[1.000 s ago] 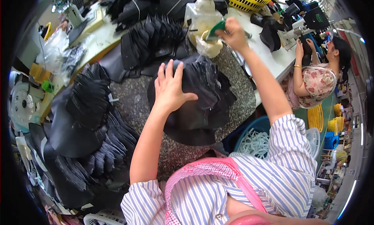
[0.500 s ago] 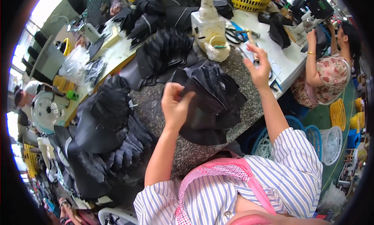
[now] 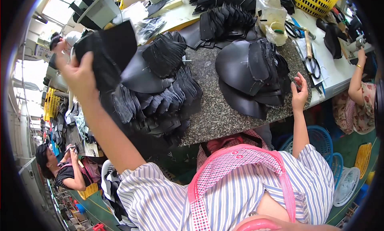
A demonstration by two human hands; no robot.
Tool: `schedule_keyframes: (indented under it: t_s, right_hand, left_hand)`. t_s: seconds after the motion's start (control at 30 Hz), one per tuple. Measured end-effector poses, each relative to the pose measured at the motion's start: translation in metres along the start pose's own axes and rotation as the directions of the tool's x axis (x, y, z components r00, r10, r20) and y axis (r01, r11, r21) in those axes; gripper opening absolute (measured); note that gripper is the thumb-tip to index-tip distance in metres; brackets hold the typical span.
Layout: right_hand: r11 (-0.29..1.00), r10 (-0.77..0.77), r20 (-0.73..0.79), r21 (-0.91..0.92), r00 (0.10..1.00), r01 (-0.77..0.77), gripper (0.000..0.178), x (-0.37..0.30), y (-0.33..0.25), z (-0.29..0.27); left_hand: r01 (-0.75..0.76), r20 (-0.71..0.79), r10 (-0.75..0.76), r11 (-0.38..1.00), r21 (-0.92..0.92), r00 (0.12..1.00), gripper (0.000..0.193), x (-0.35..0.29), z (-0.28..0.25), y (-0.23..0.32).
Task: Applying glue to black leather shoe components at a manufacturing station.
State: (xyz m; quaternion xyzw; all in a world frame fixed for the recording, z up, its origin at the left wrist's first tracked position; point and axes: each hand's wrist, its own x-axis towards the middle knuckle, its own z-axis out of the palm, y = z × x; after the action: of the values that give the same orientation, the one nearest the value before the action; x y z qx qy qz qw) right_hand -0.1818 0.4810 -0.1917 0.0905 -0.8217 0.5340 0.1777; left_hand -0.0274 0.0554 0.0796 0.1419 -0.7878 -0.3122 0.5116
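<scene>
Raised at the far left, my left hand [image 3: 80,77] is closed on a black leather-like piece [image 3: 116,49], slightly blurred. Below and to the right of it lie fanned stacks of similar black pieces [image 3: 160,97], some with rough greyish edges. In the middle of the speckled stone worktop [image 3: 212,127] sits a pile of black pieces [image 3: 244,69], with rounded smooth ones under narrower layered ones. My right hand [image 3: 300,95] is at the right side of this pile, fingers apart and slightly curled, holding nothing visible.
Behind the pile stand a whitish post-like device [image 3: 272,11] and more stacked black pieces [image 3: 226,25]. Scissors [image 3: 313,67] and a wooden-handled hammer [image 3: 308,47] lie at the right. A yellow basket [image 3: 314,3] is at the back; blue baskets [image 3: 316,141] stand below. Co-workers sit on both sides.
My left hand has swung from the central pile far to the left with a black piece. My right hand has come down beside the pile. The view has turned left.
</scene>
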Motion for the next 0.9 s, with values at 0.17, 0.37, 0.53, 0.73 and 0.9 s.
schedule_keyframes:
  t_s: [0.17,0.37,0.53,0.73,0.9]
  right_hand:
    - [0.999,-0.046,-0.008,-0.005,0.999,0.046,0.035,-0.002,0.005,0.005]
    - [0.996,-0.066,-0.038,0.062,0.997,0.068,0.029,0.004,0.018,0.008]
    - [0.997,-0.075,-0.081,-0.001,0.994,0.075,0.028,0.006,0.014,-0.001]
    - [0.992,-0.111,-0.088,0.052,0.99,0.115,0.028,0.005,0.009,0.011]
    - [0.987,-0.125,-0.087,-0.115,0.988,0.115,0.035,0.009,0.013,0.012]
  left_hand:
    - [0.036,0.094,-0.102,0.844,0.535,0.99,0.064,-0.058,0.063,-0.109]
    - [-0.297,0.09,0.302,0.761,0.576,0.949,0.064,-0.103,0.087,-0.108]
    - [-0.355,0.291,0.322,0.932,0.068,0.901,0.041,-0.155,0.124,-0.027]
    - [-0.383,0.587,0.287,0.923,0.044,0.757,0.063,-0.238,0.179,-0.001]
    - [-0.163,0.601,0.127,0.987,0.005,0.789,0.065,-0.232,0.213,-0.019]
